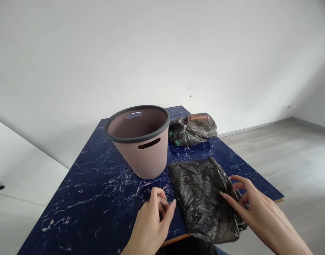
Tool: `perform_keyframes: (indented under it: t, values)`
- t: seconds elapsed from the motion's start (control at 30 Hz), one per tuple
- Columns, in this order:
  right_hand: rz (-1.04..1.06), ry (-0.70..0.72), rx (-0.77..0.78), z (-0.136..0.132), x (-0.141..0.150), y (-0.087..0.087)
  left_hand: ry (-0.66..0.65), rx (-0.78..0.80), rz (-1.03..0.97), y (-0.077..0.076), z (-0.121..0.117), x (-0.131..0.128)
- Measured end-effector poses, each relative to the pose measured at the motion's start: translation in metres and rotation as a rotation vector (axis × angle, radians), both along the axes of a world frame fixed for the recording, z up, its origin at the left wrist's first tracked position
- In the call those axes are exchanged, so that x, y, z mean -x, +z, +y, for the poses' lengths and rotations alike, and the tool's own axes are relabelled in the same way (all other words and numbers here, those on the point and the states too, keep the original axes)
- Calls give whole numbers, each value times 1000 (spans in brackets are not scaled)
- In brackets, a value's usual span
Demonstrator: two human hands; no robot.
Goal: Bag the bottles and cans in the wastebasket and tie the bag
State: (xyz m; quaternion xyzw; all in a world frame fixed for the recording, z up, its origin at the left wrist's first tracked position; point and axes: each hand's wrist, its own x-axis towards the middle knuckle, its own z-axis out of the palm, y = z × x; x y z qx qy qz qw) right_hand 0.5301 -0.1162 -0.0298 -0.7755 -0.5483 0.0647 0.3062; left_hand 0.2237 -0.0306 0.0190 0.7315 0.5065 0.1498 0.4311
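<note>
A flat, crumpled black plastic bag (202, 198) lies on the near right of the blue marbled table (98, 191). My right hand (251, 205) rests on the bag's right edge with its fingers stretched out. My left hand (154, 221) hovers just left of the bag, fingers loosely curled and holding nothing. A pink bin with a dark grey rim (139, 141) stands upright and empty behind my left hand.
A second black bag, filled and tied (192, 129), lies at the far right of the table beside the bin. The table's near edge and right edge are close to my hands. White wall behind, grey floor (292, 159) to the right.
</note>
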Motion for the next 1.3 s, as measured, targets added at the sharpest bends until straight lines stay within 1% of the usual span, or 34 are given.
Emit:
perform_keyframes:
  t: [0.03, 0.1, 0.17, 0.23, 0.37, 0.43, 0.53, 0.63, 0.67, 0.73, 0.87, 0.93, 1.03, 1.1, 1.2, 1.3]
  values:
    - [15, 17, -1, 1, 4, -1, 14, -1, -19, -1, -2, 1]
    - [25, 28, -43, 2, 14, 5, 38, 1, -59, -2, -5, 3]
    - [15, 19, -126, 3, 27, 18, 63, 9, -98, 0, -8, 3]
    - [-7, 40, -217, 3, 41, 33, 85, 6, -132, 4, -12, 2]
    - [-2, 139, -359, -3, 72, 57, 72, -34, -195, 20, -22, -1]
    - [39, 217, -398, -6, 90, 64, 44, -43, -239, 29, -26, -3]
    - [84, 402, -441, -11, 116, 70, -8, -66, -307, 43, -28, -7]
    - [71, 551, -452, -15, 132, 72, 8, -100, -314, 53, -28, -9]
    - [56, 571, -448, -16, 134, 72, 31, -98, -312, 55, -28, -9]
    - [15, 563, -442, -18, 133, 73, 93, -83, -323, 55, -27, -8]
    - [-115, 506, -469, -20, 113, 76, 208, -74, -381, 56, -27, 1]
    - [-174, 465, -497, -22, 102, 77, 270, -88, -407, 60, -28, 6]
    - [-191, 374, -504, -27, 89, 81, 384, -134, -437, 70, -31, 10]
    - [-187, 366, -488, -30, 84, 84, 439, -162, -445, 76, -33, 12]
    - [-169, 390, -513, -33, 81, 91, 467, -187, -423, 80, -34, 18]
    - [-149, 350, -541, -32, 81, 103, 459, -195, -362, 83, -34, 26]
